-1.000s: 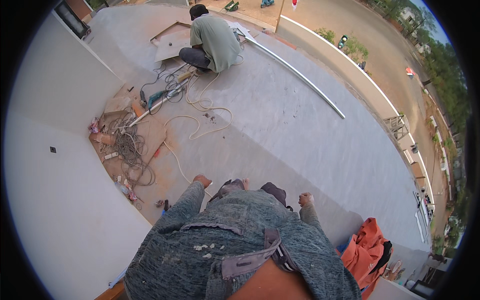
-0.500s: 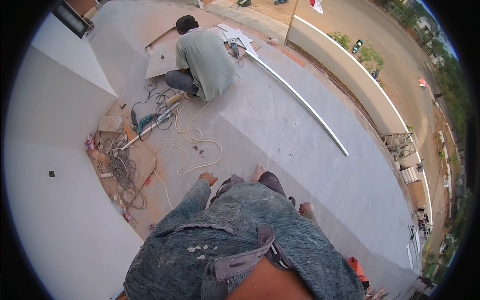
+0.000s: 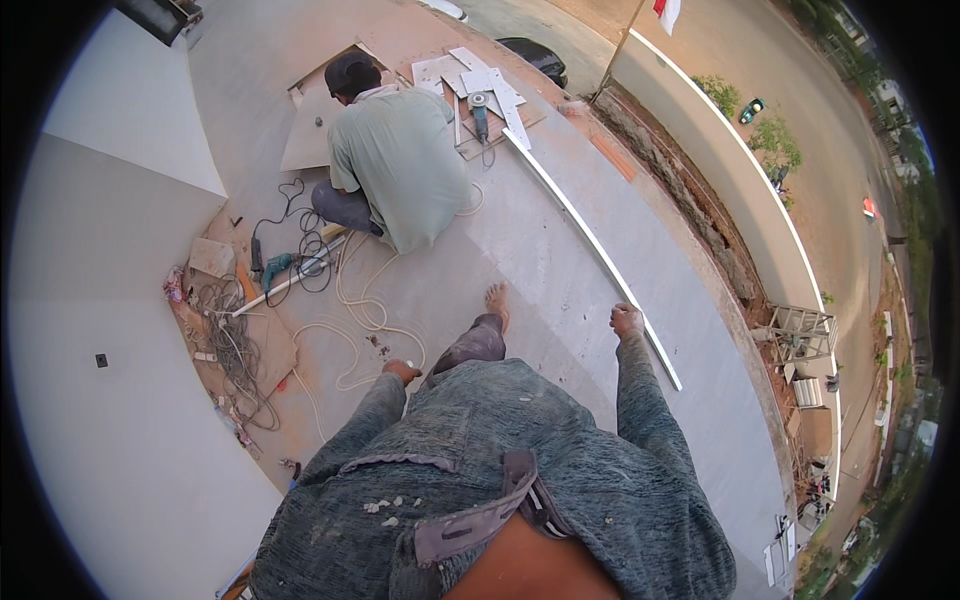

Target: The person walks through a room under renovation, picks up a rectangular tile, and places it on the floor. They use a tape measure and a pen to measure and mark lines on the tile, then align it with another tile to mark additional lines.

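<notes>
My left hand (image 3: 403, 371) hangs low beside my leg, above the grey floor and near the pale looped cord (image 3: 375, 318). Its fingers are curled in; a tiny pale spot shows at the fingertips, too small to name. Out in front on the right is my right hand (image 3: 627, 320), its fingers bent inward and the palm hidden. In the picture it lies next to a long white bar (image 3: 572, 210) on the floor; whether they touch I cannot tell. One bare foot (image 3: 497, 303) of mine is forward on the floor.
Ahead, a person (image 3: 395, 165) in a pale green shirt squats, back to me. An angle grinder (image 3: 480, 115) lies by white boards (image 3: 487, 82). To the left are a teal drill (image 3: 277, 268), tangled cables (image 3: 230, 325) and a white wall (image 3: 110, 430). A boundary wall (image 3: 720, 150) runs along the right.
The view has moved forward, bringing the squatting person and tools closer. My right hand has swung forward and out to the right, and one foot has stepped ahead.
</notes>
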A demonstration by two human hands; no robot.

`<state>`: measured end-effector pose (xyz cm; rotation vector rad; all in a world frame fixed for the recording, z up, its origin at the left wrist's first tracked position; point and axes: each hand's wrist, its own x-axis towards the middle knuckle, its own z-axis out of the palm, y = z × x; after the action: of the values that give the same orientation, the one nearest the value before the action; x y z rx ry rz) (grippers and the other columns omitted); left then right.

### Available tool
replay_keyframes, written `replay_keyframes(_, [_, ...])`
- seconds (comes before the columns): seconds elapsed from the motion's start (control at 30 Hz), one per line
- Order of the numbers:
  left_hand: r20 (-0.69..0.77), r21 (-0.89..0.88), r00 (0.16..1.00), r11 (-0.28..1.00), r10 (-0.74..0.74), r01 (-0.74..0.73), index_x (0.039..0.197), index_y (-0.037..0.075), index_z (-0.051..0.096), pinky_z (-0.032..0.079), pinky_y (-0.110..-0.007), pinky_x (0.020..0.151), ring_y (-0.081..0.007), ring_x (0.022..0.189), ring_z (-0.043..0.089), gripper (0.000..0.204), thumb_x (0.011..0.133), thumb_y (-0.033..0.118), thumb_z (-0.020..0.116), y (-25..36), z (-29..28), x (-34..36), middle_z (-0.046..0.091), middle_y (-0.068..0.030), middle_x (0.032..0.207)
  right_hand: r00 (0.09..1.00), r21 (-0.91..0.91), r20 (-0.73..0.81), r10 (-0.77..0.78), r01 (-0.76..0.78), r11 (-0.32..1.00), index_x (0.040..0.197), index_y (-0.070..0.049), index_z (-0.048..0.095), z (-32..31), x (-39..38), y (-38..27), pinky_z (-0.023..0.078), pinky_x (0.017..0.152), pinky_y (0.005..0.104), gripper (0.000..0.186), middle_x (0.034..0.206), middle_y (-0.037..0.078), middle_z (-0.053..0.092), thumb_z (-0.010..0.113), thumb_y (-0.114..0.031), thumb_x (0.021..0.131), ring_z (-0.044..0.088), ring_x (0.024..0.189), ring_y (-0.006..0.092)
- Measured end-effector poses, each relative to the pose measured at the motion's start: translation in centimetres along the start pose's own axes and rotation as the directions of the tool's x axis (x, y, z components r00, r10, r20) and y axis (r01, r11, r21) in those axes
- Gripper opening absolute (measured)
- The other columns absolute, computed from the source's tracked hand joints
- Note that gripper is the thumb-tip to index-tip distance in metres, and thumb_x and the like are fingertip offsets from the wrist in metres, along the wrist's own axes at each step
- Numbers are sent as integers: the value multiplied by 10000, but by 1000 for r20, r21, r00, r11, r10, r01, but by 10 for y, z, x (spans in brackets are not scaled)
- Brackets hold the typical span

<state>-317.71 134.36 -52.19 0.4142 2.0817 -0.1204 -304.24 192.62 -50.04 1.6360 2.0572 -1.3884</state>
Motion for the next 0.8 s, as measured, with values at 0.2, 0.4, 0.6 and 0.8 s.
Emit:
replay_keyframes(0.2, [-87, -198, 991, 976, -106, 87, 1089, 38, 689, 440, -394, 970, -302, 1120, 582, 611, 755, 548, 648, 37, -152, 49, 635, -183, 1178, 979, -403, 178, 104, -24, 915, 966, -113, 737, 32, 50, -32, 494, 924, 350, 280, 1044, 106, 703, 668, -286, 756, 650, 1029, 260])
replay_keyframes(0.4, [-144, -587, 970, 806, -198, 77, 1030, 20, 659, 453, -371, 951, -300, 1100, 586, 486, 736, 398, 740, 144, -325, 69, 651, -179, 1102, 991, -464, 110, 72, -12, 886, 889, -95, 721, -8, 156, -35, 535, 534, 342, 184, 750, 75, 698, 667, -234, 781, 665, 612, 184])
replay_keyframes(0.6, [-88, -691, 959, 710, -268, 135, 1051, 16, 653, 450, -375, 954, -303, 1091, 583, 507, 739, 407, 733, 189, -347, 127, 630, -169, 1152, 998, -459, 60, -17, 42, 887, 932, -84, 723, -52, 285, -149, 559, 715, 344, 231, 820, 97, 714, 673, -215, 749, 690, 741, 210])
replay_keyframes(0.8, [23, -648, 960, 727, -280, 228, 1058, 16, 662, 433, -381, 974, -307, 1121, 561, 541, 757, 465, 680, 210, -352, 142, 624, -168, 1153, 967, -516, 207, -149, 237, 823, 1002, -103, 709, -27, 347, -326, 506, 860, 360, 275, 997, 124, 684, 677, -265, 782, 641, 952, 251])
